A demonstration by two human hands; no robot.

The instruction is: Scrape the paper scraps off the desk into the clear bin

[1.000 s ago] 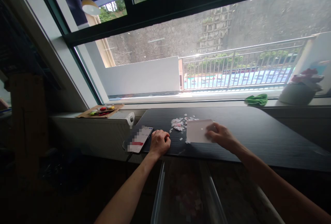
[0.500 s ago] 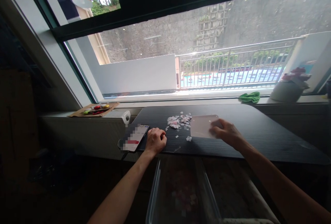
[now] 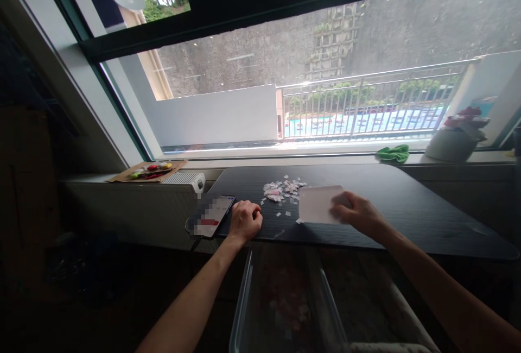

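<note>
A flat, pale plastic scraper (image 3: pixel 319 205) is gripped at its right end by my right hand (image 3: pixel 353 210), whose fingers look slightly blurred. The scraper is over the dark table, just right of a heap of small paper scraps (image 3: pixel 275 191). Its lower left corner meets a single loose scrap (image 3: pixel 299 221). My left hand (image 3: pixel 246 218) rests on the table's front edge with its fingers curled in, and nothing shows in them. Left of that hand lies a phone (image 3: pixel 215 216), partly pixelated. Below the table edge stands a clear plastic bin (image 3: pixel 243 298) with more scraps inside.
The dark table (image 3: pixel 407 206) stands against a windowsill. On the sill are a green cloth (image 3: pixel 393 153) and a pale pot-like container (image 3: pixel 453 141). Left of the table, a radiator (image 3: pixel 185 182) sits beside a cardboard sheet (image 3: pixel 122 176) with small colourful items.
The scraper in my right hand has shifted slightly toward the table's front edge, now covering part of the loose scrap. My left hand stays in place.
</note>
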